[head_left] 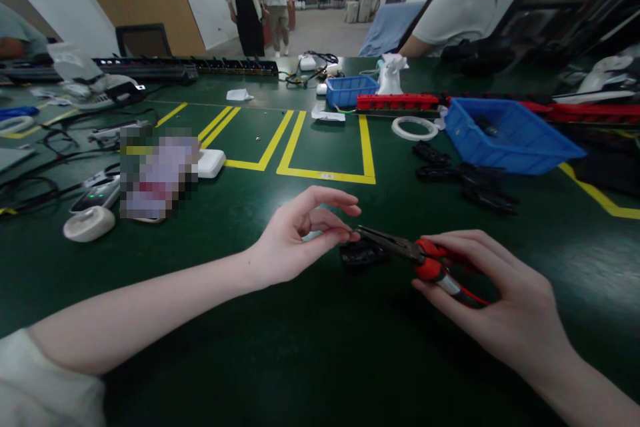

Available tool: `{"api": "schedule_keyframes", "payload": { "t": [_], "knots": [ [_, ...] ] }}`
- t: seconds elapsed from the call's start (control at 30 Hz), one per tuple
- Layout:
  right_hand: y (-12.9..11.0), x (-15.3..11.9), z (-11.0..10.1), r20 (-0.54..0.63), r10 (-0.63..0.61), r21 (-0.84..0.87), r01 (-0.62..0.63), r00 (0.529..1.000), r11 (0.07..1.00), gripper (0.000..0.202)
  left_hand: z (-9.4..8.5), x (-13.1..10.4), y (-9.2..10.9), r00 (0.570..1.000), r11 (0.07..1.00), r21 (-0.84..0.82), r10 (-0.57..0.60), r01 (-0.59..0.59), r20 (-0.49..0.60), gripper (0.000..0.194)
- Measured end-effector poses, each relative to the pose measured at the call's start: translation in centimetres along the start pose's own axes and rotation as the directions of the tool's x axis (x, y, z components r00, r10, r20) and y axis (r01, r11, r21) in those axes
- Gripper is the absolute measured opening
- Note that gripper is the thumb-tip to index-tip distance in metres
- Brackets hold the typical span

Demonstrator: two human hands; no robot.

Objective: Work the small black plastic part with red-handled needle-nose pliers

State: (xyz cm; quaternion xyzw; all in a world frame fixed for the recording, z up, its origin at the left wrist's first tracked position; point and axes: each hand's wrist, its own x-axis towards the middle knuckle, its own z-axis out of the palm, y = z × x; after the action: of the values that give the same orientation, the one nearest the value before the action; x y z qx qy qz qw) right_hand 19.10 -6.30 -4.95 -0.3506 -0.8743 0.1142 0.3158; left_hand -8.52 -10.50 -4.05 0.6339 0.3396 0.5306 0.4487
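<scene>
Right hand (493, 293) grip closed on pliers (425, 260). Left hand (300, 240) pinches small part, too small to identify, at plier tips. Black piece (361, 255) on counter (280, 360) just below tips. Risk: tips slip, nip fingertips (350, 235); part drops.

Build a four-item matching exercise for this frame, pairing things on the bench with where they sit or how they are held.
Things:
1. pliers
2. large blue bin
3. white tape ring
4. small black part

Places:
A. flat on the table, left of the large blue bin
B. on the mat beneath the plier jaws
C. gripped by the right hand
D. far right of the table

Pairs: 1-C, 2-D, 3-A, 4-B
</scene>
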Motion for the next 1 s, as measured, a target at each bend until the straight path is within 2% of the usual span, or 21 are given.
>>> {"api": "schedule_keyframes", "payload": {
  "t": [0.2,0.77,1.0],
  "knots": [
    [-0.13,0.17,0.21,-0.016,-0.066,-0.017,0.066,0.998,0.998,0.033,-0.04,0.03,-0.11,0.999,0.999,0.019,0.048,-0.048,0.024,0.036],
    [-0.04,-0.09,-0.12,-0.015,-0.044,-0.032,0.043,0.999,0.999,0.036,-0.01,0.08,0.05,0.998,0.998,0.029,0.064,-0.064,-0.004,0.038],
    [0.2,-0.33,0.18,-0.002,-0.018,-0.042,0.018,1.0,0.999,0.038,0.1,0.22,0.17,1.0,1.0,-0.017,0.014,-0.014,-0.019,0.036]
  ]
}}
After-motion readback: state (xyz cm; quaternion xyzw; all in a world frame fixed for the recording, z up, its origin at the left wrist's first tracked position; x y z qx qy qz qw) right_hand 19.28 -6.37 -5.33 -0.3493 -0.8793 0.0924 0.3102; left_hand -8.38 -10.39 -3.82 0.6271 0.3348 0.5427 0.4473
